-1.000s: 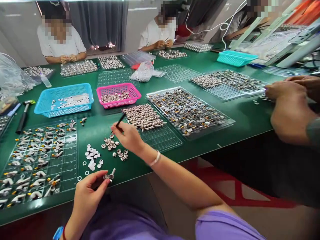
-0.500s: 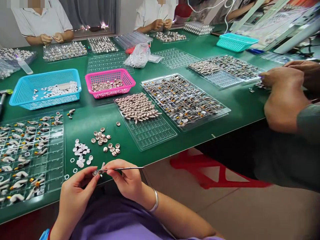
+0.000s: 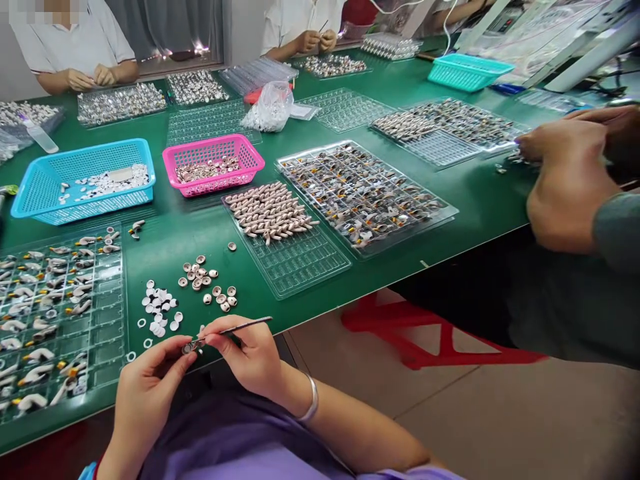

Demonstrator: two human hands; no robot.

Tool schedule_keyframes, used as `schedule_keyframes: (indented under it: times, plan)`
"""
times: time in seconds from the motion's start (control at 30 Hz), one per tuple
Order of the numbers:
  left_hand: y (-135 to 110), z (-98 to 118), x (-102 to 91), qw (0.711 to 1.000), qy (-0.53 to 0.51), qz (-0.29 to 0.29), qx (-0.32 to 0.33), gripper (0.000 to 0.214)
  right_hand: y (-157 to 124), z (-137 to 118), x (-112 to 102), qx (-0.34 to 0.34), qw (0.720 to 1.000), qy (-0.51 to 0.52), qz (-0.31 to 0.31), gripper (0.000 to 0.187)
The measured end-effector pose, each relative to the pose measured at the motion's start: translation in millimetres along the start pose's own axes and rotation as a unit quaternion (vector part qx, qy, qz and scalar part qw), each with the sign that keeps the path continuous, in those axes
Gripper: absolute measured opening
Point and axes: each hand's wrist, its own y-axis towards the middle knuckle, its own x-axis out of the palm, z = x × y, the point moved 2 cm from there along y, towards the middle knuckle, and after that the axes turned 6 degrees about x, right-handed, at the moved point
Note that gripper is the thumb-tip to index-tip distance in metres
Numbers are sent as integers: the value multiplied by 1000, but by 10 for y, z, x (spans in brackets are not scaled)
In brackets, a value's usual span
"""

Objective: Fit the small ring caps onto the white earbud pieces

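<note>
My left hand (image 3: 155, 377) pinches a small earbud housing (image 3: 188, 347) between thumb and fingertips, at the table's near edge. My right hand (image 3: 250, 350) is closed on thin dark tweezers (image 3: 250, 325), whose tip meets the earbud housing; the fingers partly hide the contact. Just beyond my hands lie a cluster of small white discs (image 3: 159, 307) and a few rings. Farther off are loose round beige earbud caps (image 3: 200, 275). To the left, a clear compartment tray (image 3: 107, 320) holds rows of white earbud pieces with yellow bits.
Blue (image 3: 30, 193) and pink (image 3: 173, 170) baskets of small parts stand behind. A tray of beige stems (image 3: 300, 267) and a filled parts tray (image 3: 370, 200) lie right of centre. A co-worker's arm (image 3: 570, 180) reaches in at right, above a red stool (image 3: 375, 320). Other people work across the table.
The tweezers' rear end has tilted upward, and my right fingers have shifted slightly. Both hands stay together at the earbud housing. The whole view has shifted a little.
</note>
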Motion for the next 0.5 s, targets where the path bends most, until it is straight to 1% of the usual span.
schedule_keyframes:
  times: [0.07, 0.17, 0.27, 0.37, 0.43, 0.5]
  plan:
    - [7, 1, 0, 1000, -1, -1, -1, 20, 41, 19, 2, 68, 997, 37, -16, 16]
    - [15, -6, 1, 1000, 10, -2, 4, 19, 107, 45, 4, 166, 978, 124, -32, 22]
    - [18, -13, -5, 1000, 19, -2, 8, 19, 160, 55, 4, 216, 956, 192, -37, 30]
    - [19, -8, -12, 1000, 19, -6, 7, 21, 180, 57, 2, 219, 954, 201, -40, 31]
    - [23, 0, -13, 1000, 14, -6, 2, 21, 169, 54, 0, 195, 961, 192, -36, 29]
    - [30, 8, -9, 1000, 6, -5, -4, 21, 136, 45, -5, 150, 977, 150, -26, 24]
